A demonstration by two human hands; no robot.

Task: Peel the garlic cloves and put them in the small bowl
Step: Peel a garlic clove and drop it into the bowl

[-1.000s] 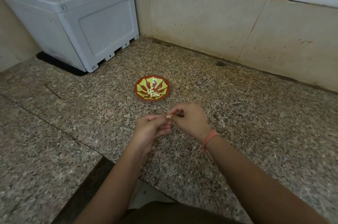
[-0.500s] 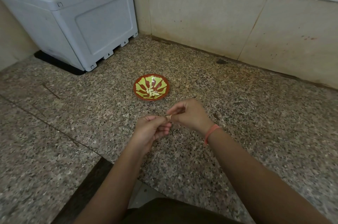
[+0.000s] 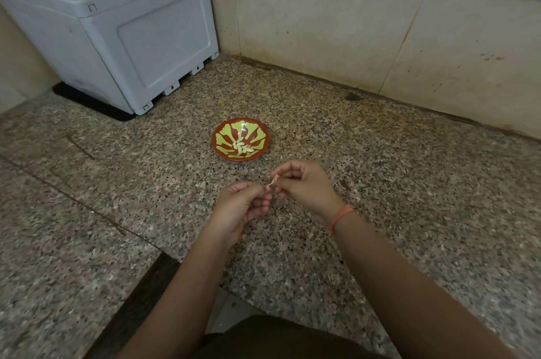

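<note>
The left hand [image 3: 243, 207] pinches a small pale garlic clove [image 3: 267, 188] steady, while the right hand [image 3: 306, 186] pinches its papery skin [image 3: 272, 180] to strip it — red-and-green glazed bowl [image 3: 259, 132] just beyond both.

Dull-polished stone, glazed bowl, matt plastic

The surface [image 3: 380, 183] is speckled granite with a dull polish. The small bowl [image 3: 222, 136] at centre looks glazed and glossy. The grey box [image 3: 131, 36], upper left, is smooth matt plastic. The wall tiles [image 3: 322, 21] are smooth but stained. The skin [image 3: 272, 180] on the garlic clove [image 3: 268, 188] looks thin and papery.
</note>
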